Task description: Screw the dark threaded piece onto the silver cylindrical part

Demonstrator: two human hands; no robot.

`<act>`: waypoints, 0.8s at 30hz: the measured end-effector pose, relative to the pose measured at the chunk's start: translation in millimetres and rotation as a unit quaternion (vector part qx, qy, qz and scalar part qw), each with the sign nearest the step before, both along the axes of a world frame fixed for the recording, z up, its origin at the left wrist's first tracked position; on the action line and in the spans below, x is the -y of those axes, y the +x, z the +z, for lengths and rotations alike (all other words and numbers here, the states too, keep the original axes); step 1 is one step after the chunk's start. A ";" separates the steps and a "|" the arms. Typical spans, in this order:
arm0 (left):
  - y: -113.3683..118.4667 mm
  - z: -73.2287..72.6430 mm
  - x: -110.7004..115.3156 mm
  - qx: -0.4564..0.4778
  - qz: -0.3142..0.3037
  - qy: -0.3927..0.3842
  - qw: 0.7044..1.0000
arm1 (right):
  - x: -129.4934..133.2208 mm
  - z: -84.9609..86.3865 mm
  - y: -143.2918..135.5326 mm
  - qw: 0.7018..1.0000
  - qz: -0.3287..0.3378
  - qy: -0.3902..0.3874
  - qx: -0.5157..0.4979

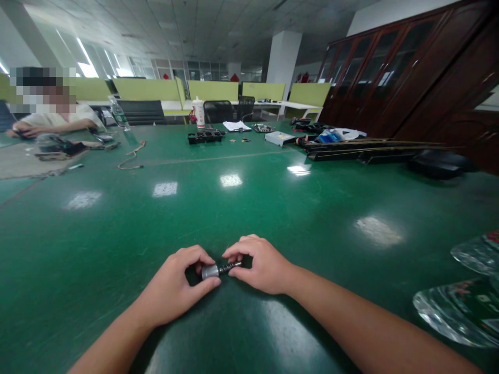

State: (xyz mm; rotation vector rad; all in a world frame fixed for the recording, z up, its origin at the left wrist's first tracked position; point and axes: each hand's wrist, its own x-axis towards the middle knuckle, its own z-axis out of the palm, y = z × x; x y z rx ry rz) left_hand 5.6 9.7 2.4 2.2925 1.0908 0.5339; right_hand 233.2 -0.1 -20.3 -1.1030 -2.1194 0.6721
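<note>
The landmark is the small metal cylinder (210, 271), located on or just above the green tabletop (195, 208), between the hands. A dark spiral-ribbed shaft (226, 267) projects from its right end, lying roughly horizontal. The left hand (175, 288) is at the cylinder's left: thumb on the near side, fingers on the far side, closed to the body's width. This grip probably steadies the heavier end while leaving the shaft exposed. The right hand (268, 265) is to the right of the cylinder, with thumb and forefinger slightly parted about the shaft's outer end; whether they clamp it or merely bracket it cannot be told. Such a fingertip posture would suit fine control of a thin part. Clear plastic bottles (460, 311) lie well right of the cylinder; a black slotted housing (205, 136) and a flat silver box (279, 138) sit far beyond it, apparently outside the working area.
</note>
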 end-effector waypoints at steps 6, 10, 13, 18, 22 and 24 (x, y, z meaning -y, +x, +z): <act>1.9 -1.0 0.1 -0.025 0.002 0.000 1.000 | 0.1 2.3 -0.1 1.000 0.016 0.009 0.014; 0.7 -4.6 -1.1 -0.026 0.002 0.001 1.000 | -0.8 1.9 -0.5 0.999 0.037 0.017 0.022; 0.2 -5.7 -2.5 -0.025 -0.002 0.000 1.000 | -2.2 0.4 -0.8 0.999 0.041 0.024 0.018; -0.5 -6.2 -4.9 -0.027 -0.004 -0.005 1.000 | -4.6 -1.0 -2.2 0.999 0.036 0.015 0.030; -1.6 -7.2 -6.2 -0.030 -0.003 -0.010 0.999 | -5.5 -1.1 -3.0 0.998 0.041 0.013 0.034; -1.9 -7.2 -6.4 -0.034 -0.003 -0.012 0.999 | -5.5 -0.7 -2.9 0.999 0.040 0.012 0.033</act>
